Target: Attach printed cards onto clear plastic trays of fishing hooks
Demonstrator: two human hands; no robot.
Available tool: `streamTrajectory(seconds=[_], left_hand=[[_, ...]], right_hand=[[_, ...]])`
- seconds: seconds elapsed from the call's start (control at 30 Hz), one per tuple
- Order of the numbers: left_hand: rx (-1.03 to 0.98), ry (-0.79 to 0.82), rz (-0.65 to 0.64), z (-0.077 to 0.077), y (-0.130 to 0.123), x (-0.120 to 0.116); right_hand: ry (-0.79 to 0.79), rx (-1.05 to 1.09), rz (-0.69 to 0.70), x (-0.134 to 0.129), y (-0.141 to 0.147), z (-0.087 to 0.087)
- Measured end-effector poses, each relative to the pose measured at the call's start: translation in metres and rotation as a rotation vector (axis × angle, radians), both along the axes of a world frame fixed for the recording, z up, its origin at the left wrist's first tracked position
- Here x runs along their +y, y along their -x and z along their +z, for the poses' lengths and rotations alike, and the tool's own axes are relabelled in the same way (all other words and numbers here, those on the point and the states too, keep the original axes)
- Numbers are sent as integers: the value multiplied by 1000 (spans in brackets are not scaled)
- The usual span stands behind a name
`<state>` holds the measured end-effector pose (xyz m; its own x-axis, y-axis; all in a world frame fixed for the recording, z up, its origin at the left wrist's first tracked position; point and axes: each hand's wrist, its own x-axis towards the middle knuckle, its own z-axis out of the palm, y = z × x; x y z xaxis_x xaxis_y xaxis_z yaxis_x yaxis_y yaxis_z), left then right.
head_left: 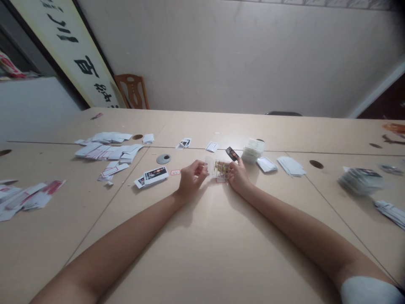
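Observation:
Both hands meet over the middle of the table at a small clear plastic box (220, 169) with gold-coloured pieces in it. My left hand (192, 176) pinches the box's clear lid or flap (209, 164) at its left side. My right hand (239, 175) grips the box's right side. A small dark printed card (232, 153) sticks up from the fingers of that same hand. Left of my left hand lies a stack of dark printed cards (155, 174), and close by is a small red-edged label (175, 172).
Behind my right hand stands a stack of clear boxes (253, 150), with white cards (266, 164) beside it. More stacked boxes (360, 180) are at the right. Piles of white paper slips (107, 150) spread over the left. A round grey cap (163, 158) sits in the tabletop.

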<state>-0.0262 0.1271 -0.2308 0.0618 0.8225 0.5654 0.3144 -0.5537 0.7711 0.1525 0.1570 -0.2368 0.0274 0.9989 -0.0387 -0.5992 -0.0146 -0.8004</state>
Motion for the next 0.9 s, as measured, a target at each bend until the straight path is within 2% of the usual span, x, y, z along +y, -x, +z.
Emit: streamTrajectory(seconds=[0.5,0.9], left_hand=[[-11,9,-17,1,0,-1],[-30,42,-10,3,-1,-1]], right_hand=[[16,-49,-42,3,1,-4],[1,60,43,1,0,-1]])
